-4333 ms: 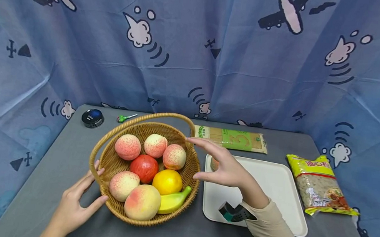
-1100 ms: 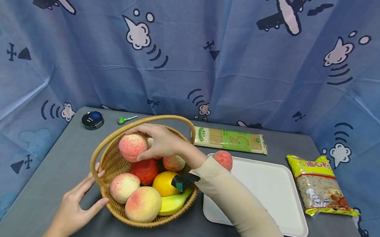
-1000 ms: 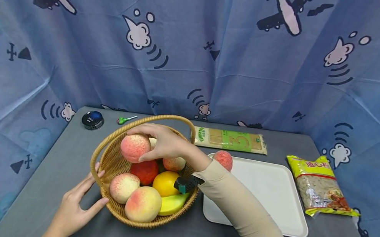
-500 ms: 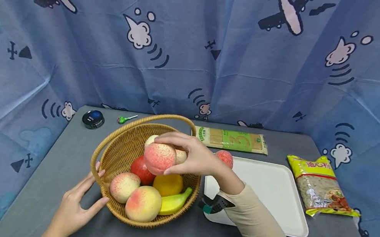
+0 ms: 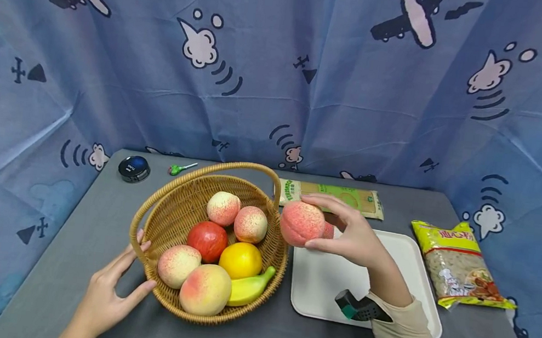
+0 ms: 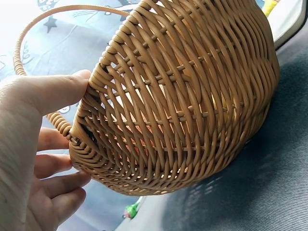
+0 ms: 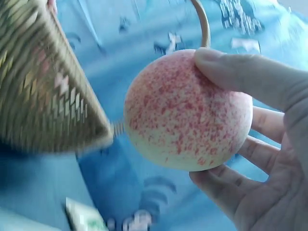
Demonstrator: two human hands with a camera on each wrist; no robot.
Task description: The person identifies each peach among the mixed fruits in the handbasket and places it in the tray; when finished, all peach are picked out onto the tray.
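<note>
In the head view, my right hand (image 5: 355, 238) holds a pink peach (image 5: 301, 224) between thumb and fingers, in the air over the tray's left back corner. The right wrist view shows the same peach (image 7: 185, 113) close up. My left hand (image 5: 107, 289) grips the rim of a wicker basket (image 5: 166, 221) at its left side, by the handle's foot. Inside the basket lie several peaches (image 5: 205, 290), a red apple-like fruit (image 5: 207, 241), a yellow round fruit (image 5: 241, 260) and a banana (image 5: 251, 288). Another peach (image 5: 328, 230) on the tray is mostly hidden behind the held one.
A white tray (image 5: 327, 290) lies right of the basket. Behind it is a pack of noodles (image 5: 357, 200); a yellow-topped bag (image 5: 459, 266) lies far right. At the back left are a black round tin (image 5: 134, 169) and a lollipop (image 5: 182, 168). The basket's handle (image 5: 222, 165) arches up.
The right hand took a peach from the basket's back left and has carried it rightward past the rim, to the tray's left side. The left hand and basket stay put.
</note>
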